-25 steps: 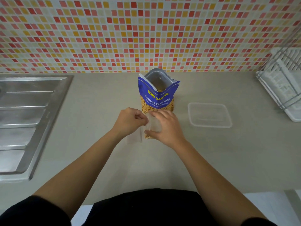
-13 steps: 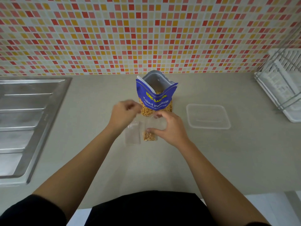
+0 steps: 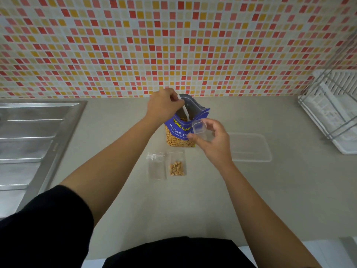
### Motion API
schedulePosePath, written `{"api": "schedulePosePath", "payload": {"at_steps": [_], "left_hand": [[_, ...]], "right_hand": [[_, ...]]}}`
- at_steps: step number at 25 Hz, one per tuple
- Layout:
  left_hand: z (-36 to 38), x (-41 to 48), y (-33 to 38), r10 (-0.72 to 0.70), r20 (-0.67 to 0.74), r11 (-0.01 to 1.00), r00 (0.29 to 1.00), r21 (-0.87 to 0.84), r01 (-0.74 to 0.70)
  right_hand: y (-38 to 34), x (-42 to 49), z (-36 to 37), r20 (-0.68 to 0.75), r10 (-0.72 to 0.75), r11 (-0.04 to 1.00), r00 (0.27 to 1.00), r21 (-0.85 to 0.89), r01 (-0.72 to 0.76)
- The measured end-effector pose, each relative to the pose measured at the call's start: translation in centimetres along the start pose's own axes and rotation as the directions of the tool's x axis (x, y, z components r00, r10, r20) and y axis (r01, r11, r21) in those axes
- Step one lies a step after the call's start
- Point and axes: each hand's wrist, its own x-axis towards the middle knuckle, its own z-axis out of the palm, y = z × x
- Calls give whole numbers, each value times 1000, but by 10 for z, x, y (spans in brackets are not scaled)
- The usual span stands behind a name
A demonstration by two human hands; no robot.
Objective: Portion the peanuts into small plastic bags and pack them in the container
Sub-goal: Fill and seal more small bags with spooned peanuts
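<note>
Head view: grey countertop carries an upright, open blue salted peanuts pouch. Steel sink drainboard lies well left of the pouch, dish rack well right, clear plastic container near its right side. Left hand pinches the pouch's top left rim; right hand holds an open zip bag before the pouch's front. Nearer than the pouch lie an empty zip bag and a peanut-filled zip bag, side by side
</note>
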Motion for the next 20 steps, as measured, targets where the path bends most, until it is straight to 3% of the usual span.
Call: {"api": "schedulePosePath", "payload": {"at_steps": [5,9,12,16,20], "left_hand": [[11,10,6,-55,5,996,998,69,54],[1,13,16,27,-21,997,999,68,-26],[-11,11,16,190,-4,900,982,400,-173],[1,1,12,68,180,902,981,410,-137],[14,4,18,16,153,905,988,419,-80]], "right_hand": [[-7,15,-7,-11,-13,1000,1000,18,13],[-8,20,-6,14,25,999,1000,40,-26],[-9,23,-7,61,44,999,997,26,-46],[-8,24,-6,62,50,999,997,13,-51],[-9,28,-9,72,51,999,996,-4,-50]]}}
